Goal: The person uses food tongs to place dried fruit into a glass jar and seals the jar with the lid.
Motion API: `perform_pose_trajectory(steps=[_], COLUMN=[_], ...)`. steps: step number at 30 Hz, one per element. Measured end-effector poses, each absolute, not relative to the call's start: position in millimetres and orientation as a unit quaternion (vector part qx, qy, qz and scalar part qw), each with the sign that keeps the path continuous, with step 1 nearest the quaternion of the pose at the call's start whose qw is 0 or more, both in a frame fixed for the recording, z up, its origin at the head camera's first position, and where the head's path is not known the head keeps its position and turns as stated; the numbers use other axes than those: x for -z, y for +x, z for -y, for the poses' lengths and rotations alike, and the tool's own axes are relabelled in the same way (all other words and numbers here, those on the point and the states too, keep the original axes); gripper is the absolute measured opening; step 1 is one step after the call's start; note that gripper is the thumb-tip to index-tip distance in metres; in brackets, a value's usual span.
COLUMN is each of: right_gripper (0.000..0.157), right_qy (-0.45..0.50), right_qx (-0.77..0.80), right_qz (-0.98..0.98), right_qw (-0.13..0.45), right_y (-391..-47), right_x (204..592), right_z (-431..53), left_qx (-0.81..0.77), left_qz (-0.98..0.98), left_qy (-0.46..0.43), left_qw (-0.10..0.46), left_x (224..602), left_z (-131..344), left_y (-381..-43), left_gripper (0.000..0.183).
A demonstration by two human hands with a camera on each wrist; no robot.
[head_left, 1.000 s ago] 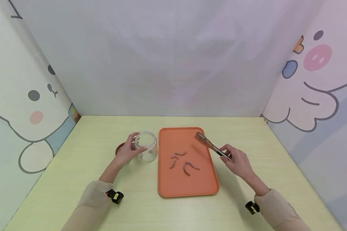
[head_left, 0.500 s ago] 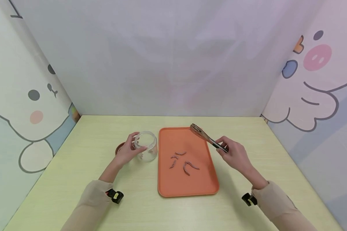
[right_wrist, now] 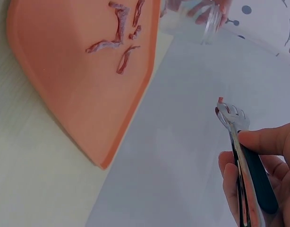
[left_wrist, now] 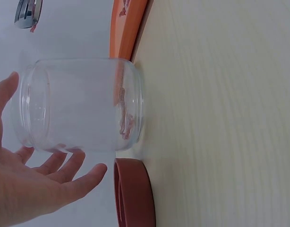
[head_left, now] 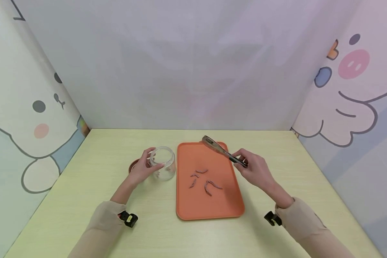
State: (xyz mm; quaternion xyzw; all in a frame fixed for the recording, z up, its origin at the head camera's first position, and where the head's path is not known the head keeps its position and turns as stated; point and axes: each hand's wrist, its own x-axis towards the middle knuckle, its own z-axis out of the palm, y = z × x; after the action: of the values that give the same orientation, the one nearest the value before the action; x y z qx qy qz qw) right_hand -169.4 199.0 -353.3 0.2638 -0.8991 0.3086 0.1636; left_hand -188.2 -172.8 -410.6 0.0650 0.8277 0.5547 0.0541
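Clear jar (head_left: 167, 170) stands upright, uncapped, beside the orange tray (head_left: 209, 208). Metal tongs (head_left: 216, 147) slant, raised, with a reddish scrap (right_wrist: 220, 100) at the tips

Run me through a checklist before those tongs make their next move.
1. Jar steadied: ok. It stands upright, with the left hand around its rim.
2. Jar mouth uncovered: ok. The reddish-brown lid lies on the table beside it.
3. Tongs in grip: ok. The right hand holds them by the handles.
4. Piece secure in the tongs: cannot tell. Only a small reddish end shows at the tips.
5. Tongs over the jar mouth: not ok. In the head view their tips are near the far edge of the tray.
6. Tray cleared: not ok. Several reddish strips lie on it.
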Motion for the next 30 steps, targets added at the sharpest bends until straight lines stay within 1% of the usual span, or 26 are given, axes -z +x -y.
perform_pose_trajectory(steps=[16, 30], right_gripper=[0.023, 0.021], right_qy=[0.299, 0.340], right_qx=[-0.329, -0.329], right_qz=[0.886, 0.870], right_qw=[0.129, 0.139], right_y=[-163.9, -166.5], right_x=[353.8, 348.7], right_z=[-169.3, -144.1], left_qx=[-0.550, -0.548], left_qz=[-0.831, -0.832], left_qy=[0.065, 0.062], left_qw=[0.051, 0.054], left_x=[411.7, 411.5], left_z=[172.6, 172.8], left_y=[-188.4, -190.2], left_gripper=[0.081, 0.081])
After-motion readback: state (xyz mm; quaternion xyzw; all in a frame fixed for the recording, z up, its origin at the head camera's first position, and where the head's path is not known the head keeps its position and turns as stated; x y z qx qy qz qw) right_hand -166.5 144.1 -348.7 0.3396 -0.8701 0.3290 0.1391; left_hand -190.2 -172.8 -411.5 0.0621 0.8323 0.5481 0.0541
